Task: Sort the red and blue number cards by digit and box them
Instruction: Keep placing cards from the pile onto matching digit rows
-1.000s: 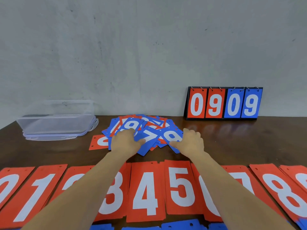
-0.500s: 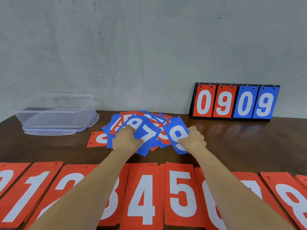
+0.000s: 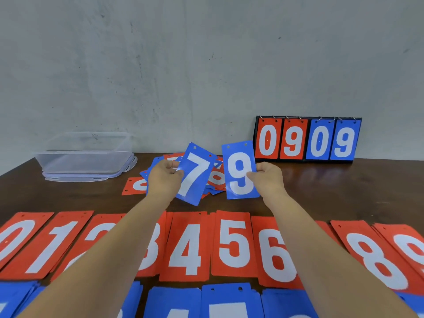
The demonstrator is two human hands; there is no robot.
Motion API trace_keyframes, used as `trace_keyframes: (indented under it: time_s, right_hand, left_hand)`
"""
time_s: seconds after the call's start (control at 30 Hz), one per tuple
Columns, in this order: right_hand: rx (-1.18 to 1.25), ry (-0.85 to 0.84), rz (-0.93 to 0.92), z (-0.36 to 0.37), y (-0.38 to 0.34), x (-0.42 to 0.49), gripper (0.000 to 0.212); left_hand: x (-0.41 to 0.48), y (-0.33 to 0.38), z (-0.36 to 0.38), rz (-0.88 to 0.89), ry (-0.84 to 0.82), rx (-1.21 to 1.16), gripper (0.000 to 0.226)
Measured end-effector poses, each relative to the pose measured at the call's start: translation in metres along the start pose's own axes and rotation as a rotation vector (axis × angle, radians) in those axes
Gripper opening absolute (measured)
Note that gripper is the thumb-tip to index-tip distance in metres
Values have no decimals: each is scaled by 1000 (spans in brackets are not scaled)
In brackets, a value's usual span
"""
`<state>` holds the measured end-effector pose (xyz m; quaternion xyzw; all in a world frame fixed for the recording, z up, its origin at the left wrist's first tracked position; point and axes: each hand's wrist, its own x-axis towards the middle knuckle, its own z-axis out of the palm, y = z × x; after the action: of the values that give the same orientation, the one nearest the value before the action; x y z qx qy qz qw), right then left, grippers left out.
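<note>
My left hand (image 3: 164,177) pinches a blue 7 card (image 3: 195,174), lifted and tilted above the loose pile of red and blue cards (image 3: 216,180). My right hand (image 3: 269,179) pinches a blue 9 card (image 3: 239,171), held upright beside the pile. Across the near table runs a row of red cards (image 3: 190,246) showing 0 to 9 in order, my arms hiding the 2, 3 and 7. Below it a row of blue cards (image 3: 226,299) is cut off by the frame edge. A clear plastic box (image 3: 87,154) stands at the back left.
A black flip scoreboard (image 3: 307,138) reading 0909 leans against the grey wall at the back right. A red card (image 3: 133,185) lies at the pile's left edge. Bare dark wood (image 3: 344,191) shows right of the pile.
Both hands have risen from the pile, each lifting one blue card: the left the 7, the right the 9. The view has tilted down, showing the blue row.
</note>
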<state>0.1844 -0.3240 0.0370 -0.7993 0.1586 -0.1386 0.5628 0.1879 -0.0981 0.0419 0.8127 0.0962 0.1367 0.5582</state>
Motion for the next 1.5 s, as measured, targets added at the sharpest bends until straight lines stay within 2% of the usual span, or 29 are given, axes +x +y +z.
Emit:
trace_keyframes:
  time_s: [0.2, 0.5, 0.73, 0.8, 0.87, 1.0, 1.07, 1.23, 1.33, 1.43, 1.5]
  right_hand:
    - [18, -29, -70, -17, -5, -32, 19]
    - [32, -33, -134, -40, -12, -83, 21]
    - [105, -33, -107, -42, -18, -121, 26]
    - [92, -24, -111, -44, -19, -132, 25]
    - [78, 8, -109, -50, -18, -146, 22]
    - [115, 80, -73, -75, -10, -176, 13]
    - [131, 109, -35, -90, -3, -194, 8]
    - [73, 228, 11, -131, 16, -237, 3]
    - [32, 287, 15, -158, 27, -258, 9]
    - [2, 330, 30, -182, 36, -270, 3]
    - [0, 356, 24, -198, 42, -274, 11]
  left_hand:
    - [-40, 12, -15, 21, -25, 25, 36]
    - [-86, 16, -39, 10, -20, 24, 27]
    - [-106, 11, -64, -61, -71, -66, 5]
    - [-112, 9, -69, -66, -95, -96, 17]
    - [-119, 6, -75, -81, -114, -108, 22]
    - [-134, 2, -79, -120, -237, -106, 6]
    - [-147, 0, -76, -132, -322, -142, 12]
    - [-185, 0, -62, -136, -466, -223, 9]
    - [-209, 3, -51, -142, -525, -250, 7]
    - [-231, 10, -39, -124, -548, -263, 10]
    - [-245, 17, -30, -119, -545, -261, 8]
